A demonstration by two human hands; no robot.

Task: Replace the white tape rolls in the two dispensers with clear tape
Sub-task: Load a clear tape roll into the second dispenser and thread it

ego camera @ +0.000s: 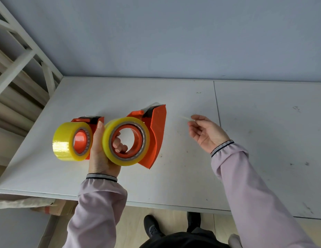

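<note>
Two orange tape dispensers sit near the table's left side, each carrying a yellowish clear tape roll. The left dispenser [84, 122] holds a roll [66, 142] that stands on the table. My left hand [100, 151] grips the right dispenser [156, 133], with fingers showing through the core of its roll [109, 135]. That dispenser's toothed blade points toward the wall. My right hand [204, 131] hovers to the right, thumb and fingertips pinching a thin pale strip of tape [184, 118]. No white roll is in view.
The white table [192, 176] has a seam right of centre and scuff marks. A grey wall backs it. A white metal frame [21, 56] stands at the left. Cardboard lies under the table's front left edge; my shoes show on the wooden floor.
</note>
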